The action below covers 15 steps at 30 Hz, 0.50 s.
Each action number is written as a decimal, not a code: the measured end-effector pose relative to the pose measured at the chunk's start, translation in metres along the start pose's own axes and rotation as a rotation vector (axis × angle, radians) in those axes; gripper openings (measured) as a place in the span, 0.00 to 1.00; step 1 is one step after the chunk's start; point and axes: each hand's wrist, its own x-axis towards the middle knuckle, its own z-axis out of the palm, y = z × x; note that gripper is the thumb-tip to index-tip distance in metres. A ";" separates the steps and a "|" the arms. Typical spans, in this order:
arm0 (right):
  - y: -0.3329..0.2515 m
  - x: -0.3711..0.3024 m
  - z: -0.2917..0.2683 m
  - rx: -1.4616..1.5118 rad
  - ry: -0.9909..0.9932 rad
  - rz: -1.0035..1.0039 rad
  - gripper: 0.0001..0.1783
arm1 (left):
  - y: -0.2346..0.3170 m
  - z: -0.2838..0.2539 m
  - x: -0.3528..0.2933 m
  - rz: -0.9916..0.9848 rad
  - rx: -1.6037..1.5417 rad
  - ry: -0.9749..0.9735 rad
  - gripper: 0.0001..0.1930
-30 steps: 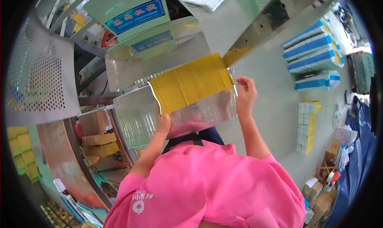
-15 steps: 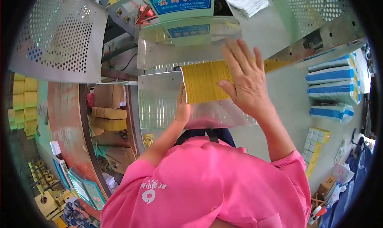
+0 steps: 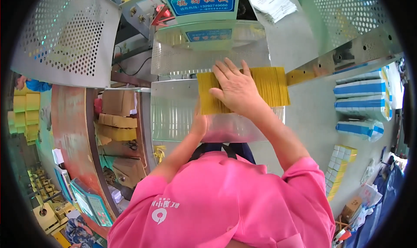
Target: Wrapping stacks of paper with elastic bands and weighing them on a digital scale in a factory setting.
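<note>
A long row of thin yellow paper sheets (image 3: 270, 87), packed upright face to face, lies across the machine's metal plate (image 3: 173, 111). My right hand (image 3: 236, 89) rests flat on top of it, left of its middle, fingers stretched out. At the row's left end my left hand (image 3: 200, 123) holds the paper from the side; its fingers are partly hidden by the paper. To the right the sheets extend past my right hand toward a metal rail (image 3: 343, 59).
A clear panel (image 3: 208, 52) stands just beyond the paper. Perforated metal guards (image 3: 74, 39) flank the machine. On the left is a reddish wooden bench (image 3: 71, 126) beside shelves with brown bundles (image 3: 116, 126). Blue-and-white wrapped packs (image 3: 360, 91) lie at the right.
My right hand has moved left along the top of the paper row, uncovering its right part. My left hand stays at the left end.
</note>
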 end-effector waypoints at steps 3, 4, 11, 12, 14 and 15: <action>-0.029 -0.003 -0.050 0.093 0.363 -0.171 0.37 | -0.002 -0.011 -0.018 -0.081 0.220 0.095 0.24; -0.030 -0.002 -0.040 0.084 0.364 -0.142 0.37 | -0.001 -0.012 -0.017 -0.130 0.466 0.101 0.23; -0.028 -0.019 -0.011 0.266 0.282 -0.188 0.28 | -0.017 -0.018 -0.008 0.016 0.125 0.037 0.25; -0.024 -0.034 -0.023 0.397 0.432 -0.237 0.24 | -0.019 -0.027 -0.007 -0.018 0.168 0.006 0.25; 0.007 -0.083 -0.027 0.498 0.664 -0.120 0.19 | -0.020 -0.033 -0.004 -0.011 0.103 -0.010 0.22; 0.021 -0.110 -0.013 0.581 0.825 0.077 0.17 | -0.022 -0.042 -0.003 -0.008 0.102 -0.002 0.22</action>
